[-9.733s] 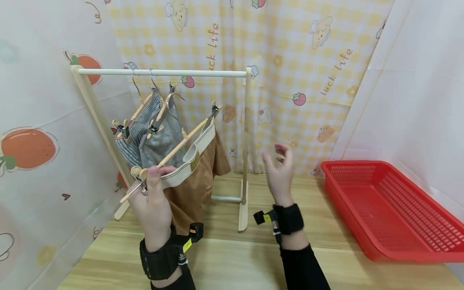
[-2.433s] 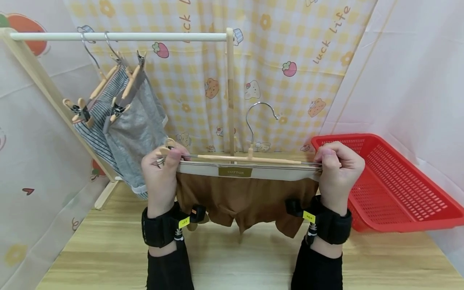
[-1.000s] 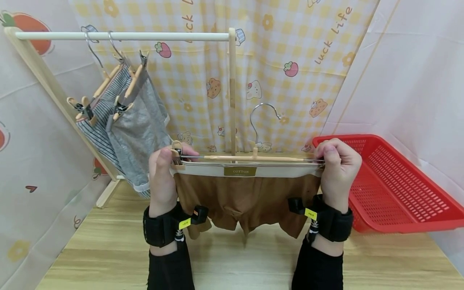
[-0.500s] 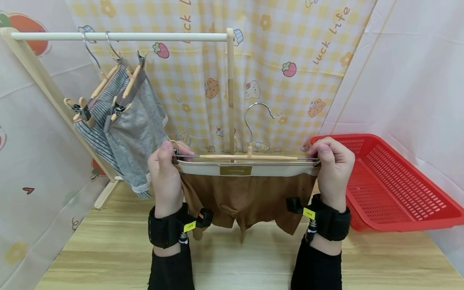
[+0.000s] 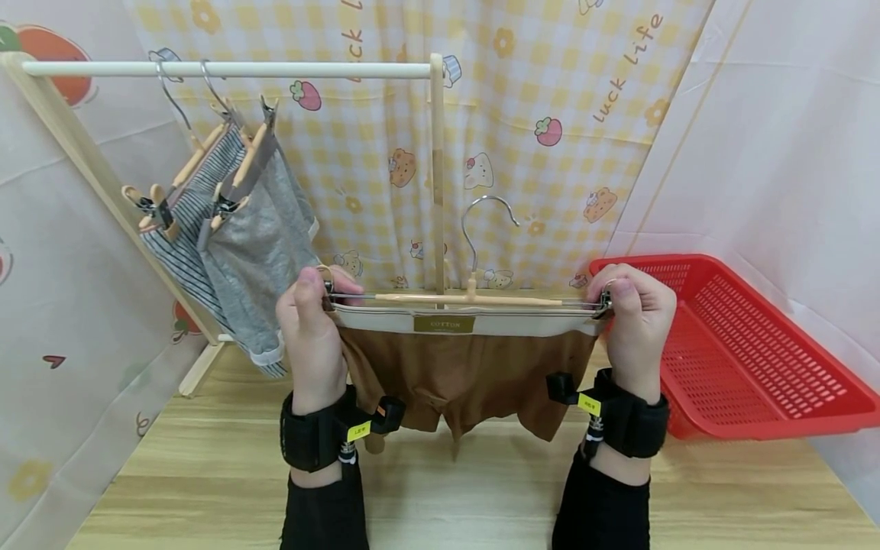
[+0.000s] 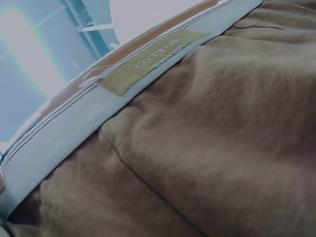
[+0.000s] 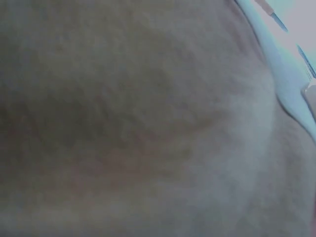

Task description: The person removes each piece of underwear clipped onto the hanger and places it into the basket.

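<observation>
Brown shorts (image 5: 467, 374) with a white waistband (image 5: 522, 324) hang from a clip hanger (image 5: 470, 298), level in front of me, its metal hook upward. My left hand (image 5: 312, 336) grips the hanger's left end at the clip (image 5: 328, 288). At the other end, my right hand (image 5: 638, 332) pinches the right clip (image 5: 605, 302), thumb toward me. Both clips are partly hidden by fingers. The left wrist view shows the waistband's COTTON label (image 6: 153, 59) and brown cloth. Blurred cloth (image 7: 138, 123) fills most of the right wrist view, with a piece of waistband (image 7: 289, 69) at its edge.
A wooden rack (image 5: 437, 176) with a white rail (image 5: 309, 70) stands at the back left. Striped shorts (image 5: 186, 248) and grey shorts (image 5: 264, 252) hang there on clip hangers. A red basket (image 5: 763, 359) stands right on the wooden table (image 5: 227, 466).
Earlier the right hand was free and the hanger slanted near the rack; now both hands hold it level. Within the last second, the right clip has come into view between the right fingers.
</observation>
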Available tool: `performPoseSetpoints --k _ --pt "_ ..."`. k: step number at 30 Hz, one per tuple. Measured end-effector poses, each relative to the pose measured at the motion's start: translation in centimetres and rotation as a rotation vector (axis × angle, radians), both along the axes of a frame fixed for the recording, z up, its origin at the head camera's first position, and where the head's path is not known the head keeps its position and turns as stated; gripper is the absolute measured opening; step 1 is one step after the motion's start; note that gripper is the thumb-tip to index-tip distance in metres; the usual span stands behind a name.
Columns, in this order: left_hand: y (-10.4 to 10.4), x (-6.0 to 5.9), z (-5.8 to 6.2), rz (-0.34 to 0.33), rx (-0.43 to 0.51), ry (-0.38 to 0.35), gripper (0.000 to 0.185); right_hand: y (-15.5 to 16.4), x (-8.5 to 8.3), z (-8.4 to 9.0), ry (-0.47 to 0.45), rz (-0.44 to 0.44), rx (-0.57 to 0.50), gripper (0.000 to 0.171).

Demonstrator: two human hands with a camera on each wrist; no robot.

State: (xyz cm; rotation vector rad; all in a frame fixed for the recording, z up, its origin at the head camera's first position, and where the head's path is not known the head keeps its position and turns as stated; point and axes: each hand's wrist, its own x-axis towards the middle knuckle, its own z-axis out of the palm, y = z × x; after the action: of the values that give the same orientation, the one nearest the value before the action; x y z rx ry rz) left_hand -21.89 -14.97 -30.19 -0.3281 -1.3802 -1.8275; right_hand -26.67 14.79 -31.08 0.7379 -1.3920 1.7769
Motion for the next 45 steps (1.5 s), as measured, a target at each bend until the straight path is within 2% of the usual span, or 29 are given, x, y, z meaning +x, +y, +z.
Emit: performPoseSetpoints --k 8,13,18,28,31,35,38,45 --pt "-0.12 0.09 0.09 0.004 0.019 0.010 0.061 0.18 0.14 -0.04 -0.036 0.030 -0.007 0.048" --pt "-0.13 0.18 0.17 0.006 0.016 0.013 0.063 0.36 0.06 -0.12 -0.010 0.079 -0.027 0.047" --pt "-0.07 0.09 0.12 0.003 0.016 0.019 0.066 0.43 0.00 -0.11 0.008 0.092 -0.037 0.047" --pt "-0.09 0.17 0.13 0.001 0.019 0.030 0.067 0.55 0.23 -0.07 -0.019 0.127 -0.003 0.050" --pt "-0.13 0.17 0.14 -0.004 0.023 0.033 0.068 0.54 0.27 -0.15 -0.032 0.168 0.002 0.054" --pt "-0.14 0.12 0.23 -0.010 0.040 0.042 0.069 0.50 0.27 -0.16 -0.012 0.269 0.003 0.061" --pt "-0.12 0.12 0.30 -0.008 0.053 0.049 0.069 0.51 0.27 -0.14 0.016 0.312 0.004 0.056" --pt "-0.13 0.06 0.30 0.000 0.059 0.040 0.070 0.53 0.25 -0.10 0.030 0.337 0.004 0.046"
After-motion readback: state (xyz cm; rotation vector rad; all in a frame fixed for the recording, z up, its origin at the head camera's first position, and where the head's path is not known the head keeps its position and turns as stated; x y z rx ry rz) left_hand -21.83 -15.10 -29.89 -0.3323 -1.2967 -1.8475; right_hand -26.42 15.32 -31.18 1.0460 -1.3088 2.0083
